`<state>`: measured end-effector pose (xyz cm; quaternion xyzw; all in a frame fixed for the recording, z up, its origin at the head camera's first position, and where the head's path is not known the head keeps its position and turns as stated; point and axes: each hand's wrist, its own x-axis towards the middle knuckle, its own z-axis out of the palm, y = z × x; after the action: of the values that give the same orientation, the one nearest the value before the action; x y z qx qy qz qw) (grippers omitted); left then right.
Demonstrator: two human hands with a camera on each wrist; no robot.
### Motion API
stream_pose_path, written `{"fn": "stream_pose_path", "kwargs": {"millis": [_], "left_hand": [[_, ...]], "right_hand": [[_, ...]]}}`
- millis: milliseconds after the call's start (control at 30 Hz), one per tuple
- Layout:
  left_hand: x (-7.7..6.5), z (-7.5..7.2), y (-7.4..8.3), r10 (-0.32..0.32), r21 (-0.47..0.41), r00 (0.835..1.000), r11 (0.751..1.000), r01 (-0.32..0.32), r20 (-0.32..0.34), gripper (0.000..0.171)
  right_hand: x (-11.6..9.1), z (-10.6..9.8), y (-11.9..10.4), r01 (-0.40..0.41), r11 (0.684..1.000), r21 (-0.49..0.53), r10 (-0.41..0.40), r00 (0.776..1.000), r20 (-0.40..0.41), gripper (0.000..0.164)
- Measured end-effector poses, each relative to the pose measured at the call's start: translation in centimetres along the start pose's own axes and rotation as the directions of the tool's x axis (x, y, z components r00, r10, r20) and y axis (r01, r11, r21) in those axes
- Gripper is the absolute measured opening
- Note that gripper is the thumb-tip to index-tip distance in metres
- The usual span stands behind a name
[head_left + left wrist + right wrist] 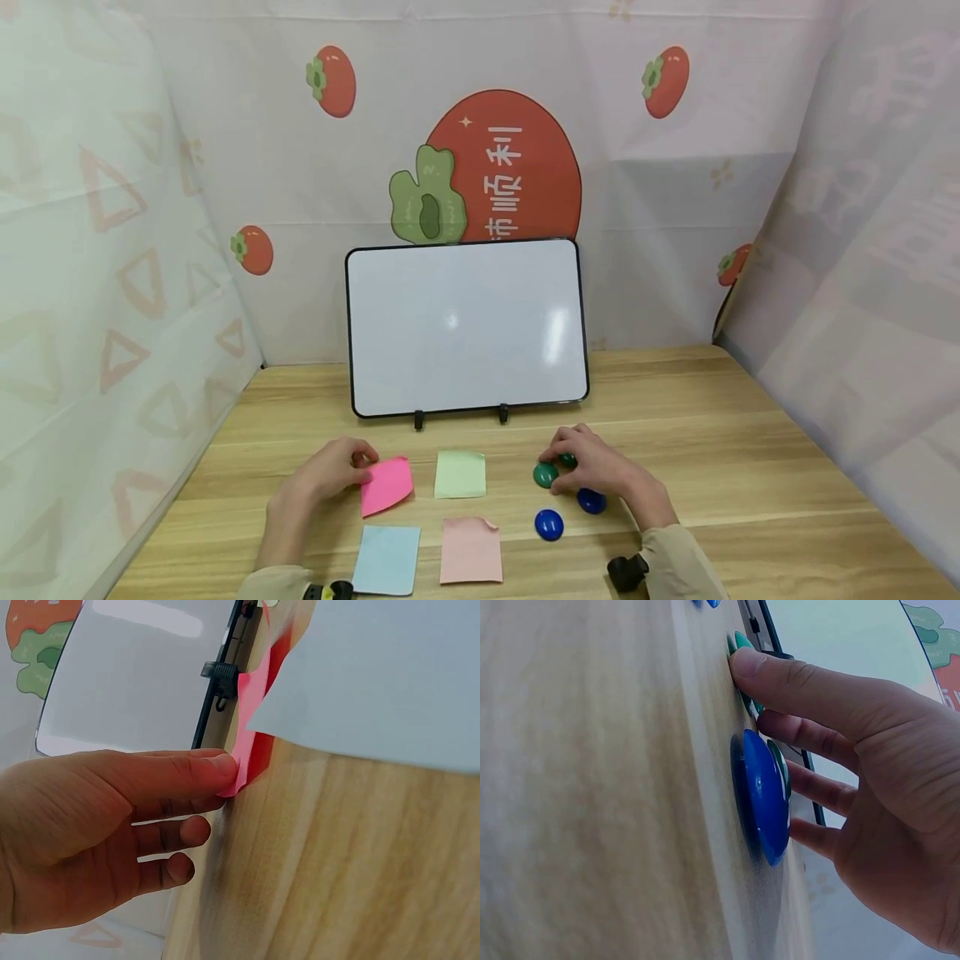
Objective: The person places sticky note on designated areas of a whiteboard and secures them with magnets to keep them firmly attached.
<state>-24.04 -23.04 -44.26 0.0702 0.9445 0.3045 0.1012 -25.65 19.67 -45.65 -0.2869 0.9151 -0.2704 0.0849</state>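
Left hand (322,477): thumb and finger pinched hot-pink sticky note (387,487) by its edge (left of pale-green sticky note (461,475)) | Right hand (596,463): thumb and forefinger apparently pinched green magnet (545,476), beyond blue magnet (549,525)

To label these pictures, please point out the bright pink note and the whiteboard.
Bright pink note (387,487), head view, middle of its sheet.
Whiteboard (467,329), head view, middle of its white surface.

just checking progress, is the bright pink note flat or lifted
The bright pink note is lifted, at least partly: the left hand pinches its edge above the table in the left wrist view.
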Motion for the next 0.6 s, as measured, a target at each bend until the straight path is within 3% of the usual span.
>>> {"fn": "stream_pose_path", "kwargs": {"millis": [600], "left_hand": [[0.09,0.01,-0.20,-0.010,0.000,1.000,1.000,0.010,-0.025,0.009]], "right_hand": [[0.09,-0.11,-0.18,0.021,0.999,-0.048,-0.021,1.000,-0.003,0.034]]}}
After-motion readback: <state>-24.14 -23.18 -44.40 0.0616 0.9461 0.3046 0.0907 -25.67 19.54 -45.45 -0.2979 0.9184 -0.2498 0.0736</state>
